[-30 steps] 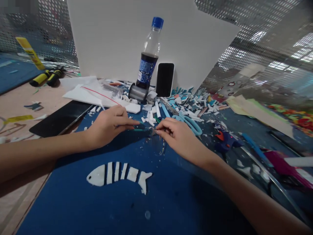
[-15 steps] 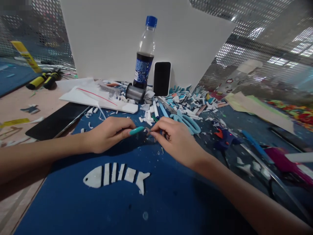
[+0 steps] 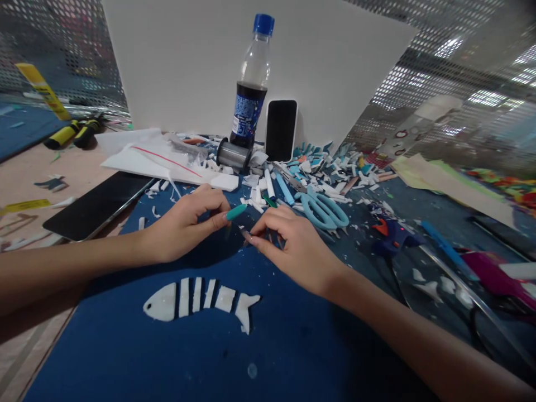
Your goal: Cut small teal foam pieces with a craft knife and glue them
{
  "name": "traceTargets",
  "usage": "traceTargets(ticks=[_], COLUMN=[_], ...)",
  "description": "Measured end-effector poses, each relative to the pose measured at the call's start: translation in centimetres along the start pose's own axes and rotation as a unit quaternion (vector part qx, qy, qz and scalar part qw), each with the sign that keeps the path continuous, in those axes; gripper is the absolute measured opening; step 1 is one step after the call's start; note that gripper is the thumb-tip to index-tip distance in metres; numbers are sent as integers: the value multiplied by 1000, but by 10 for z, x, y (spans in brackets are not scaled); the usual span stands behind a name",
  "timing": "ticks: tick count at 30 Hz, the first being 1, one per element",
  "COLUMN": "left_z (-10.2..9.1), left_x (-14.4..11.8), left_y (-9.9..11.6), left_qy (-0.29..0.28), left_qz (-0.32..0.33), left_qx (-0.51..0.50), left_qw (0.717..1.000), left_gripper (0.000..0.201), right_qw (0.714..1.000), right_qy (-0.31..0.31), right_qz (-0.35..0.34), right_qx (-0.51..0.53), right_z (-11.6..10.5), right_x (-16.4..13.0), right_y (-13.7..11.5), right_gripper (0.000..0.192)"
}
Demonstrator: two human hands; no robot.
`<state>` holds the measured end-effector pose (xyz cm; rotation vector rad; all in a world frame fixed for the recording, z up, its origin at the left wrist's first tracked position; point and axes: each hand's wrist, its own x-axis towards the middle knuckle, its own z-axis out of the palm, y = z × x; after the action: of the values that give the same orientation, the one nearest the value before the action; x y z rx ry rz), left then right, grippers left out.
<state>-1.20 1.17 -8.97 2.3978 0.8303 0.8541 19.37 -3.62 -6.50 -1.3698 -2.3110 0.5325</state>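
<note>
My left hand (image 3: 190, 226) is closed above the blue mat, thumb against bent fingers. A glossy teal pointed shape (image 3: 237, 212) juts from its thumb tip; whether it is a long nail or a held piece is unclear. My right hand (image 3: 288, 240) is closed just to the right, thumb and forefinger brought together. Anything in that pinch is too small to make out. The hands are apart. In front of them lies a white fish cut into separate pieces: a head (image 3: 161, 302) with a dark eye, several body strips (image 3: 196, 294) and a tail (image 3: 246, 310).
Light blue scissors (image 3: 320, 209) lie beyond my right hand, before a heap of foam scraps (image 3: 322, 167). A drink bottle (image 3: 250, 106), a spool (image 3: 233, 156) and an upright phone (image 3: 281, 131) stand behind. A glue gun (image 3: 393, 237) is at right, a dark phone (image 3: 98, 206) at left.
My hands have drawn slightly apart. The right fingertips have dropped lower, and the teal shape at my left thumb points more upward. The fish pieces keep their arrangement.
</note>
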Motion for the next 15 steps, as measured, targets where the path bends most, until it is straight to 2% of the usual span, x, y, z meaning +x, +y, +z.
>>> traceTargets(ticks=[4,10,12,15], left_z=[0,-1,-2,-2], left_x=[0,0,0,1], left_y=[0,0,0,0], left_qy=[8,0,-2,-11], left_qz=[44,71,76,75], left_qx=[17,41,43,41], left_qw=[999,997,996,996], left_gripper=[22,19,19,19], right_qw=[998,984,981,980], right_qy=[-39,-109,-108,-69], right_qz=[18,39,28,19], right_qx=[48,138,157,184], right_z=[2,2,2,3], right_x=[-1,0,1,2], right_y=[1,9,13,17], right_gripper=[8,33,35,31])
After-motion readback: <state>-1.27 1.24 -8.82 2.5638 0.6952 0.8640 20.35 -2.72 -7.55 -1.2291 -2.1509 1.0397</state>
